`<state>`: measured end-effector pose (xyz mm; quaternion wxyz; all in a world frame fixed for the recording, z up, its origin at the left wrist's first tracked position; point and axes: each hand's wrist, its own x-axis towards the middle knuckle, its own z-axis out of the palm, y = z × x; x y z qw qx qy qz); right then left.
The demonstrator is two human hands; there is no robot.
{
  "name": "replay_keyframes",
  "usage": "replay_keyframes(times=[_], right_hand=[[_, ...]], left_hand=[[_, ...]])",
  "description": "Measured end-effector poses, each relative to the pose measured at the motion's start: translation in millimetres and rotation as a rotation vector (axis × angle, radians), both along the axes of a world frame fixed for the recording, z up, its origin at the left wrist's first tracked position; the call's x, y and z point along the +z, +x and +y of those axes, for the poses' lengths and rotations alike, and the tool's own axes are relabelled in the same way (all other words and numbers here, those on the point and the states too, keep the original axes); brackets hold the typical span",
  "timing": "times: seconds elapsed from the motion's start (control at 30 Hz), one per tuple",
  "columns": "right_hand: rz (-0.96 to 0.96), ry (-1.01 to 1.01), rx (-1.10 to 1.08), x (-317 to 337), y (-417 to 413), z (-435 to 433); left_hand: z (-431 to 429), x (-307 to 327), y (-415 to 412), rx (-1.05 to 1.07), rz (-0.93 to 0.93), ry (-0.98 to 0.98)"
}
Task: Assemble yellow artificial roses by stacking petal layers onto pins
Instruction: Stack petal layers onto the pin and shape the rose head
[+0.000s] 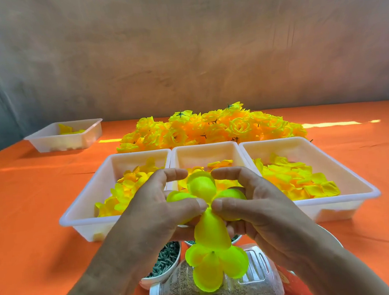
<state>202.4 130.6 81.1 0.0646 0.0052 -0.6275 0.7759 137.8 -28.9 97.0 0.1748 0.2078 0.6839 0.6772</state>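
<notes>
My left hand [156, 208] and my right hand [249, 204] meet over the middle tray, both pinching the centre of a yellow-green petal layer [203, 188] with thumbs nearly touching. One long petal hangs down from it towards a second petal layer [215, 264] that sits lower, above a plastic bottle. I cannot tell whether a pin is between my fingers. Three white trays hold loose yellow petals: left tray [85, 205], middle tray [203, 152], right tray [348, 173]. A heap of finished yellow roses [210, 128] lies behind them.
A white bowl of dark green pins [166, 259] stands near the front, partly under my left wrist. A clear bottle of brown granules [226, 289] lies on its side. A fourth white tray [66, 136] sits far left on the orange tablecloth [42, 233].
</notes>
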Motion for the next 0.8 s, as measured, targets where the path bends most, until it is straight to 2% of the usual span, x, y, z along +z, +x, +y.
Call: replay_keyframes(times=[0.57,0.8], right_hand=[[-0.081,-0.003,-0.041,-20,3,0],[-0.075,-0.002,-0.049,-21,0,-1]], left_hand=[[10,-24,-5,0.017,-0.078,-0.027],[7,-26,-7,0.046,-0.045,-0.032]])
